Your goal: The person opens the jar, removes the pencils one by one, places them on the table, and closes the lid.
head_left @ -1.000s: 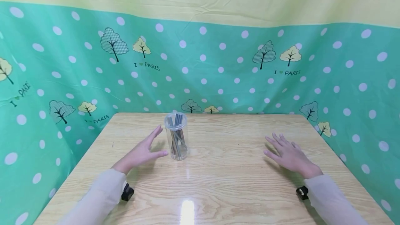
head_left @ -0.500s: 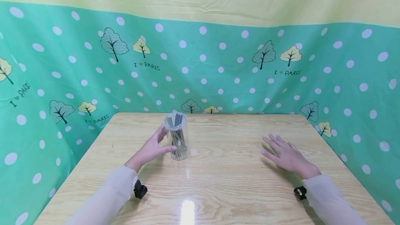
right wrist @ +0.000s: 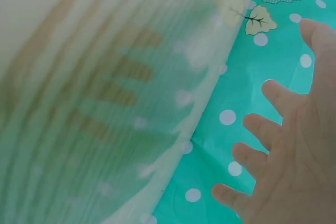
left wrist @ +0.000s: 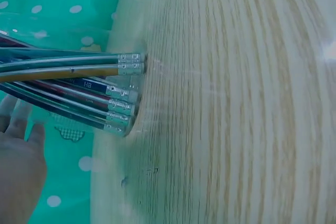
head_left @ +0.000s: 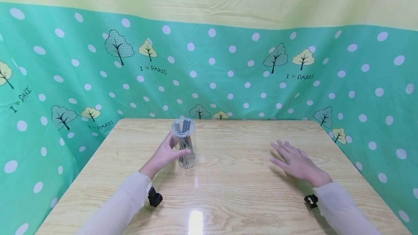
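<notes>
A tall clear plastic jar (head_left: 183,134) stands upright on the wooden table, left of the middle. Inside it are several pencils (left wrist: 89,71), their metal ferrules and eraser ends down at the jar's base in the left wrist view. My left hand (head_left: 163,157) grips the jar from the left, thumb across its front and the other fingers behind it, partly hidden. Over the right side of the table my right hand (head_left: 297,161) holds nothing. Its fingers (right wrist: 254,158) are spread and fairly straight in the right wrist view.
The light wooden table (head_left: 228,191) ends at a green dotted curtain (head_left: 212,71) behind it and on both sides. A black wrist camera (head_left: 155,196) sits under the left sleeve, another camera (head_left: 311,201) under the right one.
My left hand has moved right, from beside the jar to around it, thumb now over its front. The right hand has drifted slightly left. The jar stays in place.
</notes>
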Available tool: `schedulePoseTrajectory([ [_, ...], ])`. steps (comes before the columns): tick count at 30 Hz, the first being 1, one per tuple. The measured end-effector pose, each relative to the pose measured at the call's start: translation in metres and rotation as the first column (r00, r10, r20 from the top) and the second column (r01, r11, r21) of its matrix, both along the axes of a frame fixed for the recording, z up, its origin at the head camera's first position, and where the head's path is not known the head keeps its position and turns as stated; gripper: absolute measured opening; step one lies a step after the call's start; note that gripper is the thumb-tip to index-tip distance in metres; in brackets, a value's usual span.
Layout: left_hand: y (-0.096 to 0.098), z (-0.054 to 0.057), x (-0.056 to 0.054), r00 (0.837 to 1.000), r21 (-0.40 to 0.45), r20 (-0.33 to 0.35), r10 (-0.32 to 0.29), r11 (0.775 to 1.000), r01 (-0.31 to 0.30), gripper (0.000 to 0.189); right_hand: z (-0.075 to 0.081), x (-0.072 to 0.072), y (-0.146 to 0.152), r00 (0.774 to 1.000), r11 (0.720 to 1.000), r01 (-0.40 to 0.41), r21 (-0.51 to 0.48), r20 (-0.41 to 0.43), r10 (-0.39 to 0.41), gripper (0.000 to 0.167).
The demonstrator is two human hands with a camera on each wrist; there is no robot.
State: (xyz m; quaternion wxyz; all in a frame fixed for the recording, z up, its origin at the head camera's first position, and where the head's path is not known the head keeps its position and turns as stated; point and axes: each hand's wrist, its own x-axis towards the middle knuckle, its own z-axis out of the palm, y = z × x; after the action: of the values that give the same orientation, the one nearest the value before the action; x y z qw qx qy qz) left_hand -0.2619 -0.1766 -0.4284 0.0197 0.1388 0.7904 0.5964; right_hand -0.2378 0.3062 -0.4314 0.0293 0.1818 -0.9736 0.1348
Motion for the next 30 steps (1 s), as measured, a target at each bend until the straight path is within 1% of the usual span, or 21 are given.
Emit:
schedulePoseTrajectory([
  [2,0.001,-0.001,0.000,1.000,0.000,-0.020,0.001,1.000,-0.001,0.102,0.001,0.000,-0.003,1.000,1.000,-0.004,-0.004,0.002,0.004,0.072],
  [7,0.003,-0.005,-0.003,0.999,0.026,-0.042,0.001,1.000,0.000,0.098,0.004,-0.002,-0.013,1.000,0.999,-0.028,-0.035,0.006,0.028,0.072],
  [9,0.003,-0.007,-0.003,0.999,0.045,-0.050,-0.006,0.999,0.009,0.095,0.005,-0.004,-0.016,0.999,0.998,-0.043,-0.048,0.002,0.043,0.071],
  [13,0.005,-0.009,-0.004,0.997,0.075,-0.065,-0.044,0.996,0.049,0.093,0.005,-0.008,-0.023,0.996,0.995,-0.080,-0.059,-0.033,0.078,0.069],
  [16,0.005,-0.008,-0.004,0.996,0.076,-0.059,-0.065,0.995,0.069,0.094,0.005,-0.012,-0.030,0.991,0.990,-0.121,-0.070,-0.074,0.116,0.066],
  [21,0.006,-0.006,-0.002,0.998,0.066,-0.027,-0.062,0.996,0.064,0.091,0.007,-0.016,-0.044,0.976,0.977,-0.187,-0.098,-0.134,0.174,0.060],
  [30,0.008,-0.005,-0.002,0.997,0.068,-0.030,-0.072,0.995,0.074,0.089,0.019,-0.020,-0.075,0.959,0.958,-0.255,-0.129,-0.159,0.234,0.058],
])
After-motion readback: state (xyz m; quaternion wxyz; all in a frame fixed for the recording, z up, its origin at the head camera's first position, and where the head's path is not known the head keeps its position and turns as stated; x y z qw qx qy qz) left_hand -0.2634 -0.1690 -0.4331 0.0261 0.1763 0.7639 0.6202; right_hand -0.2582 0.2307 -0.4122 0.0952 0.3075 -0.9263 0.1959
